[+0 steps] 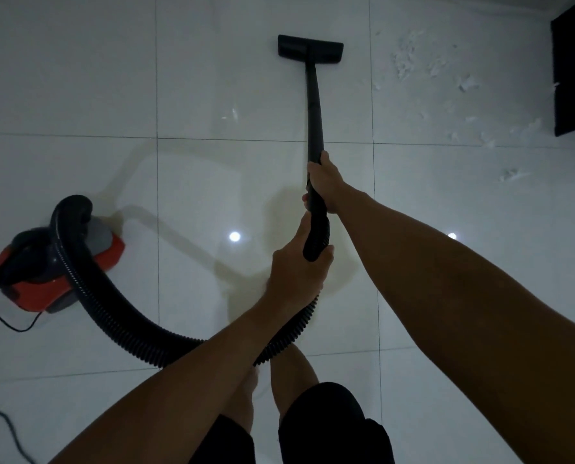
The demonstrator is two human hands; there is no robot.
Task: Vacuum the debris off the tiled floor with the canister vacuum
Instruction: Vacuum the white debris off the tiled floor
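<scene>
Head view showed the sweep in progress, with most of the mess not yet reached. Right hand [323, 184] gripped the upper end of the rigid black wand [313, 105], fingers curled round it; left hand [296, 266] held the ribbed cuff just below, where the corrugated hose [111, 316] joined. Floor nozzle [310, 46], flat and rectangular, of dark matte plastic, sat on the tiled floor [78, 78] toward its far edge, on a tile that looked bare. White debris [410, 61], shredded and flaky like torn paper or fluff, lay scattered well to the nozzle's right, trailing down beside a dark block of furniture [574, 72] at the far right corner. Judged the next move as swinging the wand rightward and drawing the nozzle through the scraps in overlapping passes; light flakes might scatter if pushed too quickly. Tiles were large, pale and glossy, with thin grout lines and bright ceiling-light reflections. Red and black canister vacuum [58, 262], rounded shell, rested near the floor's left edge, hose looping from its top, thin black power cord [14, 324] trailing off left.
</scene>
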